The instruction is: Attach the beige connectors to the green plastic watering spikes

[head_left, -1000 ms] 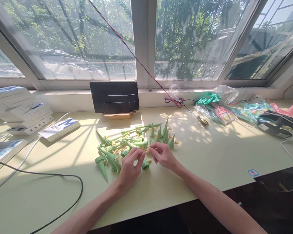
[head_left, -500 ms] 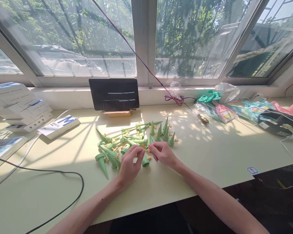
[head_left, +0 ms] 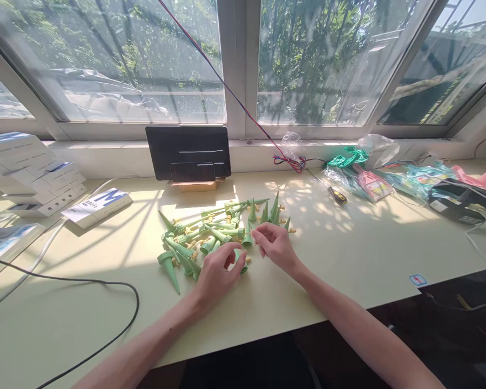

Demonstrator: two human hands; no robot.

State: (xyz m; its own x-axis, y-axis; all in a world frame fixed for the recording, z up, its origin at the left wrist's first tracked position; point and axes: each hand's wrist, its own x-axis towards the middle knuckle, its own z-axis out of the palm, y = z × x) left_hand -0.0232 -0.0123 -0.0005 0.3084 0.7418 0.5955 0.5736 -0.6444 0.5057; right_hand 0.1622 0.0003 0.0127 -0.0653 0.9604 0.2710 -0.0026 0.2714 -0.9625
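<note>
Green plastic plant watering spikes with small yellow valves lie in a loose pile [head_left: 202, 235] in the middle of the table. Several more stand point up at the pile's right, such as this upright spike [head_left: 252, 210]. My right hand [head_left: 278, 247] has its fingertips pinched at the side of a green watering spike [head_left: 247, 236], by its small yellow valve. My left hand [head_left: 221, 270] is curved, with thumb and forefinger apart and nothing between them. Partly hidden by those fingers, another green spike [head_left: 243, 267] lies with its cap end towards me.
A tablet [head_left: 186, 146] and a phone [head_left: 192, 172] lean on a stand by the window. White boxes [head_left: 28, 173] are stacked at left, near a black cable [head_left: 121, 286]. A screwdriver [head_left: 337, 196] and bagged items [head_left: 372, 183] lie at back right.
My hands have moved apart; the right went slightly right and up. My left thumb and forefinger have parted. The spike between my hands shows more fully now.
</note>
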